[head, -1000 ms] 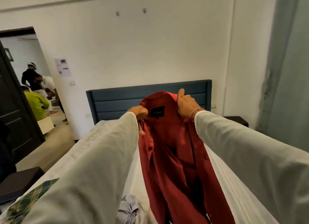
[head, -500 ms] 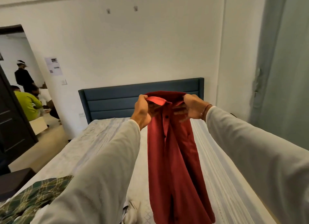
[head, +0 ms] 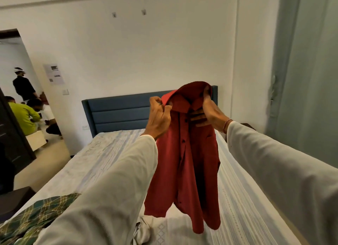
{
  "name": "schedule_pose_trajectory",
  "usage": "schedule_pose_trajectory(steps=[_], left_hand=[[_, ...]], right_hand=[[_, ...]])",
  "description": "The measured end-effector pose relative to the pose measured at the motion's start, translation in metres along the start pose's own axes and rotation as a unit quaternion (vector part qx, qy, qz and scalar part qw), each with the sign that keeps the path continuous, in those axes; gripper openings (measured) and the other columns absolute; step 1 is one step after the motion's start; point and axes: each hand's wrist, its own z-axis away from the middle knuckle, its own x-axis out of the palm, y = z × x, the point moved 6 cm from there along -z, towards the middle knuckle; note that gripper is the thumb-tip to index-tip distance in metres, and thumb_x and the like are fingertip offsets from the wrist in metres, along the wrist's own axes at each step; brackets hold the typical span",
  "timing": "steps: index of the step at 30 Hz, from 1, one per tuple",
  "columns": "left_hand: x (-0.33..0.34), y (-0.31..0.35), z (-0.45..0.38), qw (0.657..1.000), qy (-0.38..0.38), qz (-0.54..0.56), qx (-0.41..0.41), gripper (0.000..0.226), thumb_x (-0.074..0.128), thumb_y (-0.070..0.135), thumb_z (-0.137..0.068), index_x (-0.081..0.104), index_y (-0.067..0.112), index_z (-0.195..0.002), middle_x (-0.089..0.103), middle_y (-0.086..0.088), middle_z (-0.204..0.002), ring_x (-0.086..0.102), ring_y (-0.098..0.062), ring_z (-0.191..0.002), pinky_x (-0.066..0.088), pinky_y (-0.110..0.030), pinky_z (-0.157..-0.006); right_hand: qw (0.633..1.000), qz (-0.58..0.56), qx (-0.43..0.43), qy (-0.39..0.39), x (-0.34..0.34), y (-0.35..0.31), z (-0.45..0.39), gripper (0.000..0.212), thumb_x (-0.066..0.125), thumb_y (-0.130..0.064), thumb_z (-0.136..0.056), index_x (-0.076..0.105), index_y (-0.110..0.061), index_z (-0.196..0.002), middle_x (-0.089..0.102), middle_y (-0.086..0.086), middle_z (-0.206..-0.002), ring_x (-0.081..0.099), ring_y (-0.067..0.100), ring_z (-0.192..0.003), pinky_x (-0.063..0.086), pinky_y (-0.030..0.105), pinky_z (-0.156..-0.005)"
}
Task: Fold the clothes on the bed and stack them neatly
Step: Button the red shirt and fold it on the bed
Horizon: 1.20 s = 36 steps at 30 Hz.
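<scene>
Both hands are gripping the red shirt point(head: 184, 153) by its collar: left hand point(head: 160, 116) pinching it, right hand point(head: 208, 113) fingers curled round. Below the fingers, the shirt is hanging over the striped bed point(head: 95, 159); beyond them, blue headboard point(head: 118, 113) and white wall point(head: 146, 52).

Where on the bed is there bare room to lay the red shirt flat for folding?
The widest bare patch of the bed lies between the blue headboard and the green plaid garment, left of the red shirt held up by the left hand and right hand. The near edge is crowded: the pale garment lies there.
</scene>
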Motion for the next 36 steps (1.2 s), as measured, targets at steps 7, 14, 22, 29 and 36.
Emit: schedule_pose_trajectory(steps=[7,14,22,29,36], left_hand=[[-0.019,0.004,0.032,0.993,-0.042,-0.111,0.01,0.047,0.03,0.045,-0.108,0.044,0.02,-0.07,0.05,0.002,-0.063,0.047,-0.013,-0.055,0.038,-0.032,-0.064],[-0.054,0.04,0.07,0.977,0.079,-0.178,0.084,0.044,0.035,0.036,-0.109,0.054,0.01,-0.079,0.059,-0.009,-0.069,0.052,-0.025,-0.055,0.045,-0.041,-0.062],[-0.058,0.074,0.104,0.995,0.086,-0.027,0.039,0.045,0.027,0.037,-0.109,0.053,0.007,-0.13,0.064,-0.017,-0.111,0.063,-0.033,-0.098,0.053,-0.046,-0.09],[-0.075,0.096,0.132,0.902,-0.025,-0.331,0.276,0.062,0.024,0.054,-0.103,0.059,0.008,-0.078,0.066,-0.022,-0.073,0.063,-0.046,-0.065,0.049,-0.047,-0.06],[-0.064,0.082,0.119,0.838,-0.162,-0.423,0.303,0.066,0.007,0.064,-0.097,0.03,0.018,-0.055,0.033,0.002,-0.051,0.04,-0.025,-0.047,0.042,-0.039,-0.058]], right_hand=[[0.995,0.08,-0.055,-0.013,0.009,-0.017,0.043,0.09,0.008,-0.081,-0.09,0.063,-0.017,-0.118,0.076,0.009,-0.1,0.077,0.025,-0.081,0.062,0.044,-0.079],[0.955,0.202,-0.197,0.091,0.009,-0.026,0.1,0.052,0.021,-0.057,-0.106,0.042,-0.022,-0.073,0.054,-0.002,-0.07,0.046,0.012,-0.06,0.037,0.026,-0.059],[0.92,0.237,-0.27,0.158,0.011,-0.048,0.161,0.045,0.033,-0.052,-0.106,0.049,-0.02,-0.078,0.056,-0.001,-0.068,0.051,0.012,-0.057,0.036,0.023,-0.055],[0.889,0.294,-0.2,0.289,-0.039,-0.035,0.195,0.077,0.012,-0.078,-0.093,0.052,-0.018,-0.063,0.064,0.013,-0.075,0.061,0.035,-0.07,0.049,0.042,-0.067],[0.903,0.3,-0.153,0.268,-0.051,-0.011,0.186,0.076,0.018,-0.071,-0.099,0.054,-0.014,-0.063,0.06,0.006,-0.068,0.057,0.025,-0.064,0.037,0.031,-0.06]])
